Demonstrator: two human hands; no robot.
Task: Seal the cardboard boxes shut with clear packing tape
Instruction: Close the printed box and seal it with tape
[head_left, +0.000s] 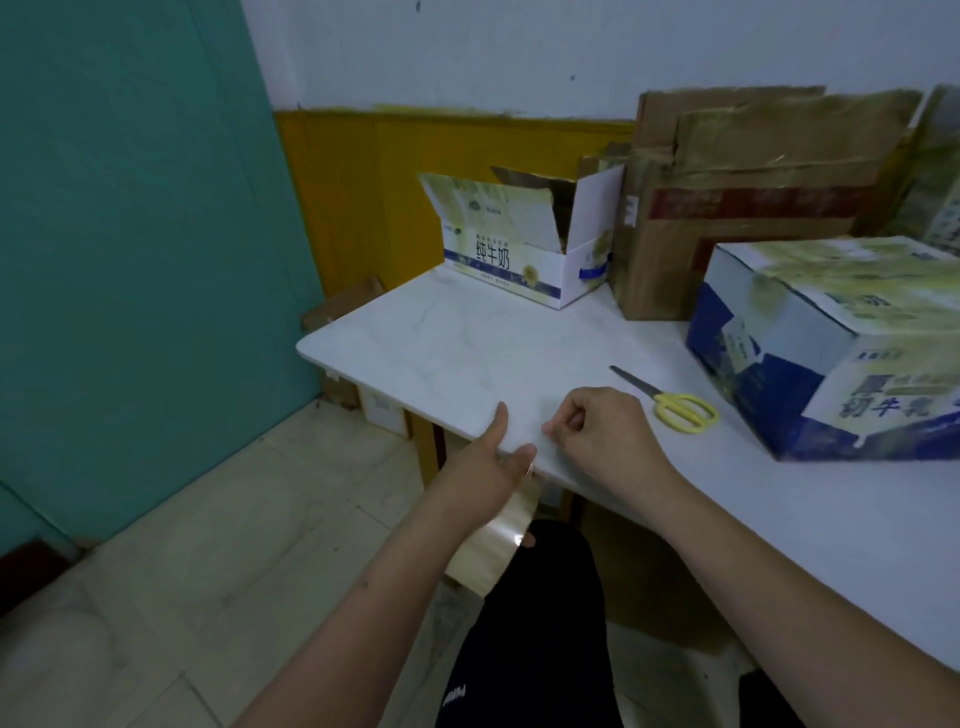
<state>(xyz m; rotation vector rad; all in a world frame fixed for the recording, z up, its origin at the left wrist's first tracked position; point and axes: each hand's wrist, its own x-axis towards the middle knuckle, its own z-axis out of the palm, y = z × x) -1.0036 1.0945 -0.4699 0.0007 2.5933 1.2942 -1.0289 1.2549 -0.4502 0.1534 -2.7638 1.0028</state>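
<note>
A roll of clear packing tape (491, 553) hangs just below the front edge of the white table (467, 338), held in my left hand (483, 462) with the thumb raised against the edge. My right hand (597, 436) rests on the tabletop beside it, fingers pinched together at the tape's free end; the clear strip itself is hard to make out. A closed blue-and-white milk carton box (831, 338) sits on the table to the right. An open white milk box (519, 260) with raised flaps stands at the far side.
Yellow-handled scissors (675, 405) lie on the table between my right hand and the closed box. Worn brown cardboard boxes (737, 208) stand against the back wall. A teal panel (130, 260) and tiled floor are to the left; my dark-clothed knee is below the table.
</note>
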